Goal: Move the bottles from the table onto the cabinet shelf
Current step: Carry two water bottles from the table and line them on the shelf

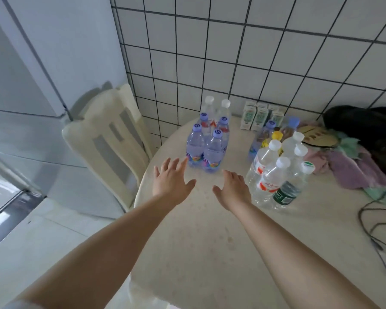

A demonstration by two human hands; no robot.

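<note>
Two clusters of plastic bottles stand upright on a round cream table (210, 241). The far cluster holds several purple-capped bottles (213, 152) with two white-capped ones (225, 109) behind them. To the right stands a cluster of clear white-capped bottles (272, 172), one with a green label (286, 192). My left hand (173, 180) hovers open just in front of the purple-capped bottles, fingertips close to the nearest one. My right hand (233, 189) is open between the two clusters, holding nothing. No cabinet shelf is in view.
A cream chair (107, 139) stands at the table's left edge, next to a pale fridge or cabinet front (31, 97). Small cartons (260, 117), a black bag (363, 128), coloured cloths (348, 166) and a black cable (379, 237) crowd the table's right side. A tiled wall is behind.
</note>
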